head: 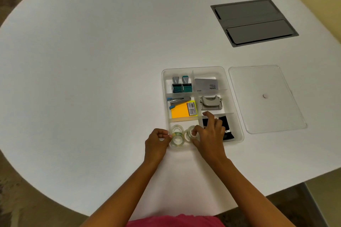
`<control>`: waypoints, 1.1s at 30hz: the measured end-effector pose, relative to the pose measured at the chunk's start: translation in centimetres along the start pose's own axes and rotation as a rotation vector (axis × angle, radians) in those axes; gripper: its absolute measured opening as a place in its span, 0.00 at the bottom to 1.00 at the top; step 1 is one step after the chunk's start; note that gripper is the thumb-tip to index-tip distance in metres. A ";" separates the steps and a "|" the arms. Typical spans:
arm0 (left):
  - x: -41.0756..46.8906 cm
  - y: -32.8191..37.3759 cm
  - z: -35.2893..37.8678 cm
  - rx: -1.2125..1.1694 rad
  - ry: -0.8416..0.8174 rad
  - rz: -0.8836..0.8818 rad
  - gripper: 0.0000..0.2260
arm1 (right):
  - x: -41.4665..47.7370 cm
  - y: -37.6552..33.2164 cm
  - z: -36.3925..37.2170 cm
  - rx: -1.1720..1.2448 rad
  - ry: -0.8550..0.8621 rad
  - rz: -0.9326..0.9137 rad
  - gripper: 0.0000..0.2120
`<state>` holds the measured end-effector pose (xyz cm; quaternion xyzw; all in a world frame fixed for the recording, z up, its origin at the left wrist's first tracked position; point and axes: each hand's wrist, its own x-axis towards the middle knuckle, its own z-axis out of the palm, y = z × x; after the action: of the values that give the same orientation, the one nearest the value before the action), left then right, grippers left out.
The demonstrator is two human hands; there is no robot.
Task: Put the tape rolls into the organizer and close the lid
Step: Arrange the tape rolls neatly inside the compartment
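Both forearms reach up from the six o'clock edge across the white table (92, 61). The left hand (158, 141) has its grip pinched on the near-left edge of a clear tape roll (176, 135). The right hand (209, 134) pinches a second tape roll (190, 132) just beside the first, at its three o'clock. Both rolls sit in the near-left compartment of the clear organizer (201, 69). At twelve o'clock from the rolls lie a yellow pad (181, 112) and a stapler (178, 101); farther on stand two stamps (181, 84). The right column holds black clips (227, 132), a hole punch (211, 102) and a grey card box (206, 84). The lid (267, 97) lies flat on the table at three o'clock of the organizer, just beside it. A grey hatch (253, 22) sits at the far one o'clock.
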<state>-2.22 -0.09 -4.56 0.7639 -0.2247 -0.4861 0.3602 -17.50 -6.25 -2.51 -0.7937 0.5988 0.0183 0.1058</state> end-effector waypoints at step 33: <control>1.0 -0.4 -0.6 0.048 -0.041 0.030 0.05 | 2.4 0.1 0.4 -0.253 -0.094 -0.014 0.06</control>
<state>-1.28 -0.33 -5.25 0.7587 -0.2552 -0.4906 0.3442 -16.90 -8.47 -3.33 -0.8032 0.5804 0.1301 0.0328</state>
